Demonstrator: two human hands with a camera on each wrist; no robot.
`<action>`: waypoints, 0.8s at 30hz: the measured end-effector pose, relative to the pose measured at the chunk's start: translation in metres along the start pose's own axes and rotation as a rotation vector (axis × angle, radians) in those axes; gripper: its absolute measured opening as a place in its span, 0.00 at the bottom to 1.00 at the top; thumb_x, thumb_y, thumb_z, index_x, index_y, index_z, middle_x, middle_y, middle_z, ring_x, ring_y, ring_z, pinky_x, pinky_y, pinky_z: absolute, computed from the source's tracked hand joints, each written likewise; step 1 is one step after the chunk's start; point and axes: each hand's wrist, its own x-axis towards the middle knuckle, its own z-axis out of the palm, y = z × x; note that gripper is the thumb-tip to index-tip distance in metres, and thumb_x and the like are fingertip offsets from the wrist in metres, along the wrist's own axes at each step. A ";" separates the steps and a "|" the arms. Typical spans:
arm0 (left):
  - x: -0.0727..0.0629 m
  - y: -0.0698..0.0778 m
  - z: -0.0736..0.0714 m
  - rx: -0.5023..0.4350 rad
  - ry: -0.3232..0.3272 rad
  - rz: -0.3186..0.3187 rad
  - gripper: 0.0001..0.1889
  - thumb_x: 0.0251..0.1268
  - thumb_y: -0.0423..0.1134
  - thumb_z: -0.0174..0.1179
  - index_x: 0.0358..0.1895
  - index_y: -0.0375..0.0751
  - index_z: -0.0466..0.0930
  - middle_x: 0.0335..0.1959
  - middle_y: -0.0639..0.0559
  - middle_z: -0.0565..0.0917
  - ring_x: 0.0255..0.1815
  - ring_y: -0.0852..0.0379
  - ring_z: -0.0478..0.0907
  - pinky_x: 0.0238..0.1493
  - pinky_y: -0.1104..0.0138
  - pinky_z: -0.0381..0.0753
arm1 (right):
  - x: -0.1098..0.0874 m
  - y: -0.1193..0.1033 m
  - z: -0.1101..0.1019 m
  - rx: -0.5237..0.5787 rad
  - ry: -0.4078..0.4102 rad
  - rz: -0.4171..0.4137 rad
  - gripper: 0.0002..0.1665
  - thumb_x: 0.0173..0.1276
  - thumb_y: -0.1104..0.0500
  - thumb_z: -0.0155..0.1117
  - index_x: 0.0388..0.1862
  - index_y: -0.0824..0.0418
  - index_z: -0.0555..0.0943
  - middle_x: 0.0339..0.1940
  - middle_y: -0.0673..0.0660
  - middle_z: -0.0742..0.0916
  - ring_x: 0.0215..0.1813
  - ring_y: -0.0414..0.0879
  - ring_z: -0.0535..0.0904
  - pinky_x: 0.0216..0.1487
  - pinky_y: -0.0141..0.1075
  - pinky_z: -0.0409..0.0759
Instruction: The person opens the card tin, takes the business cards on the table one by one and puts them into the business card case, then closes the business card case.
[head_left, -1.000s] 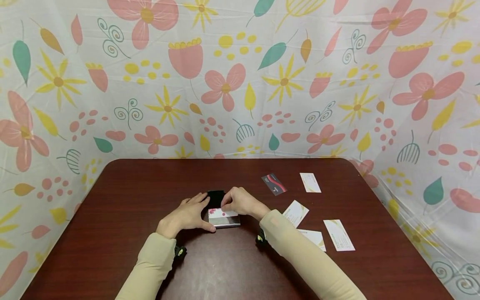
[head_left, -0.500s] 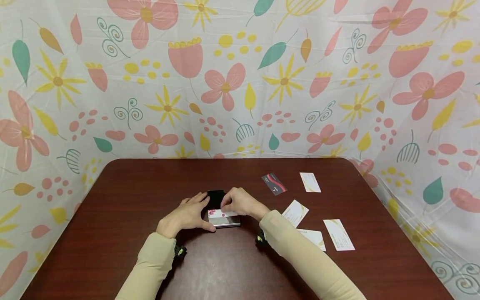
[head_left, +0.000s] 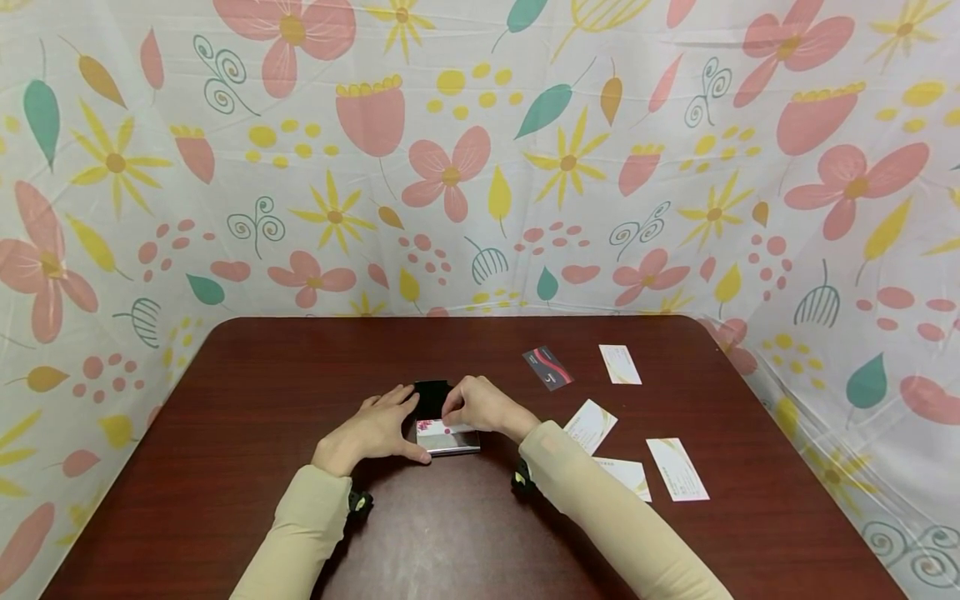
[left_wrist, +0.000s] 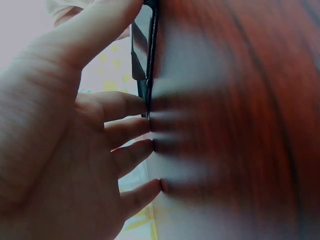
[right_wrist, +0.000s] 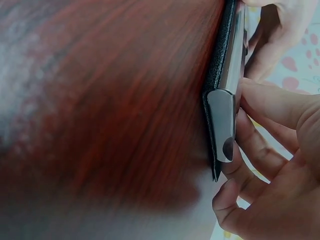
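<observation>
A business card case lies on the table with its black flap folded back; its tray is shiny metal. A white business card with pink flowers sits partly in the tray. My right hand pinches this card at its far edge, fingers covering part of it. To the left, my left hand is spread with fairly straight fingers, its thumb at the case's near left corner and its index fingertip by the flap. From the right wrist, the metal side of the case shows beside the right fingers.
A dark business card with a red stripe and a white card lie at the back right of the table. More white cards lie nearer, one of them furthest right, another partly under the right sleeve. A floral curtain hangs behind.
The flowered card has slid slightly toward the near side, deeper into the case, with the right fingers still at its far edge. The left hand has stayed in place.
</observation>
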 end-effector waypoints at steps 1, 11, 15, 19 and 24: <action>0.000 0.000 0.000 0.000 0.000 0.000 0.57 0.45 0.65 0.72 0.74 0.34 0.59 0.77 0.40 0.55 0.78 0.44 0.46 0.71 0.46 0.47 | 0.000 0.000 0.000 0.001 0.001 -0.001 0.04 0.62 0.59 0.73 0.28 0.50 0.90 0.26 0.41 0.86 0.32 0.37 0.78 0.34 0.32 0.78; 0.000 0.001 0.000 -0.009 0.001 -0.001 0.57 0.45 0.64 0.72 0.74 0.34 0.59 0.77 0.40 0.55 0.78 0.43 0.46 0.71 0.46 0.47 | -0.002 0.000 -0.001 -0.001 0.004 -0.014 0.04 0.63 0.59 0.72 0.30 0.50 0.90 0.27 0.40 0.86 0.35 0.36 0.79 0.36 0.32 0.78; 0.000 0.002 0.000 -0.002 -0.002 -0.002 0.57 0.45 0.64 0.72 0.74 0.33 0.59 0.77 0.40 0.54 0.78 0.43 0.46 0.71 0.46 0.47 | -0.002 0.000 -0.004 -0.012 0.018 -0.036 0.04 0.64 0.60 0.71 0.32 0.52 0.90 0.31 0.42 0.87 0.38 0.37 0.79 0.37 0.32 0.78; 0.000 0.002 0.000 0.000 -0.005 -0.002 0.57 0.45 0.64 0.73 0.74 0.33 0.59 0.77 0.39 0.54 0.78 0.43 0.46 0.71 0.46 0.47 | -0.005 -0.001 -0.010 -0.030 0.024 -0.053 0.04 0.65 0.60 0.70 0.35 0.55 0.90 0.35 0.45 0.88 0.38 0.39 0.79 0.37 0.33 0.78; 0.000 0.000 0.001 0.006 -0.002 0.004 0.57 0.45 0.65 0.72 0.75 0.34 0.58 0.77 0.39 0.54 0.78 0.43 0.45 0.71 0.46 0.48 | -0.009 0.000 -0.019 -0.047 0.023 -0.068 0.04 0.66 0.59 0.69 0.37 0.58 0.89 0.31 0.44 0.86 0.32 0.38 0.78 0.34 0.33 0.77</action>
